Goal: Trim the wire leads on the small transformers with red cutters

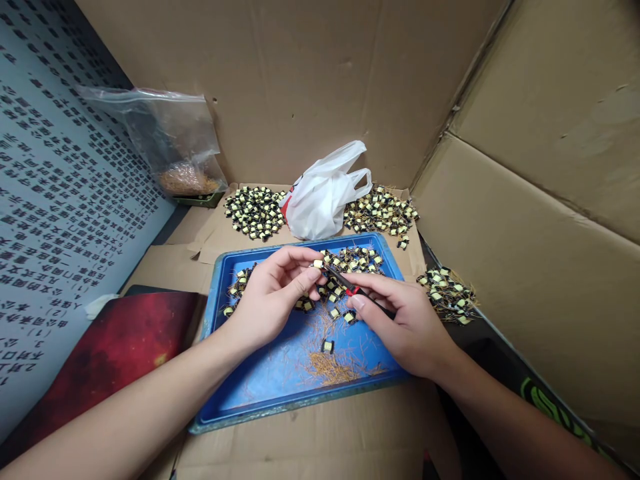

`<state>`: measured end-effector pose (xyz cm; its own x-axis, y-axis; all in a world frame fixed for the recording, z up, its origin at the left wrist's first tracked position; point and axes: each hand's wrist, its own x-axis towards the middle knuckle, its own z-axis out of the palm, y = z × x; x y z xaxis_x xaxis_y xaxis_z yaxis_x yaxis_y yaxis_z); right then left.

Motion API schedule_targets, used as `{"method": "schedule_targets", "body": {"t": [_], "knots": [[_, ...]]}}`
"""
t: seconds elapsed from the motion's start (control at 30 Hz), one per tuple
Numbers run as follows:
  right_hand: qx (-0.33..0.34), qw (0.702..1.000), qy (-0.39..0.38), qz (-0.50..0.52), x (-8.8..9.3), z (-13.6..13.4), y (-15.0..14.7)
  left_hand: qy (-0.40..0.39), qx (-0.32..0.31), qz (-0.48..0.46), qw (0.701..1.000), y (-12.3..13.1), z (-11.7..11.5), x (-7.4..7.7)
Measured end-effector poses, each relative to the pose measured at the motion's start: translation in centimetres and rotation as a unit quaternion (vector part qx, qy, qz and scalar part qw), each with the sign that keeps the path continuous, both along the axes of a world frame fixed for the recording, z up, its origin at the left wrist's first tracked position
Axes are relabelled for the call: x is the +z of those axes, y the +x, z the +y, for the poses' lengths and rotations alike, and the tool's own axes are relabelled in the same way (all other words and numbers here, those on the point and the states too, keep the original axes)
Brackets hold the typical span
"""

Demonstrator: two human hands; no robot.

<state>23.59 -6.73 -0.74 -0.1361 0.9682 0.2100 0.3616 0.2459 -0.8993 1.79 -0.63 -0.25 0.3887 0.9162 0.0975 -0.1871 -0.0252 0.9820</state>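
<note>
Over the blue tray (pixel 260 383), my left hand (pixel 275 290) pinches a small transformer (pixel 318 265) with a pale yellow wrap and black ends between thumb and fingers. My right hand (pixel 400 317) is closed around a slim black-and-red hand tool (pixel 353 289). The tip of that tool points left and reaches the transformer; whether its jaws grip a wire is too small to tell. Beneath both hands lies a heap of similar transformers (pixel 357 259) with copper-coloured wire leads. One loose transformer (pixel 327 347) rests nearer me, beside a pile of thin wire scraps (pixel 333 368).
Behind the tray stand a white plastic bag (pixel 323 200), a left pile of transformers (pixel 255 212) and a right pile (pixel 383 210). Another pile (pixel 447 293) lies right of the tray. A clear bag of wire scraps (pixel 187 177) stands back left. Cardboard walls (pixel 300 80) enclose the space.
</note>
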Motion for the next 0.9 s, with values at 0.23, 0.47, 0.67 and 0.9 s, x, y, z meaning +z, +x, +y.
{"method": "schedule_targets", "body": {"t": [0.23, 0.47, 0.67, 0.9], "knots": [[0.000, 1.000, 0.003, -0.001, 0.02, 0.06, -0.11, 0.027, 0.006, 0.006, 1.000, -0.11, -0.03, -0.21], [0.002, 1.000, -0.012, 0.016, 0.11, 0.01, -0.11, 0.044, 0.010, 0.019, 0.999, -0.11, -0.08, -0.26], [0.000, 1.000, -0.014, 0.024, 0.02, -0.07, -0.19, 0.101, 0.060, 0.075, 0.990, -0.09, -0.46, -0.52], [-0.004, 1.000, -0.022, 0.015, 0.20, -0.07, -0.23, 0.192, 0.090, 0.123, 0.970, -0.25, -0.86, -0.71]]}}
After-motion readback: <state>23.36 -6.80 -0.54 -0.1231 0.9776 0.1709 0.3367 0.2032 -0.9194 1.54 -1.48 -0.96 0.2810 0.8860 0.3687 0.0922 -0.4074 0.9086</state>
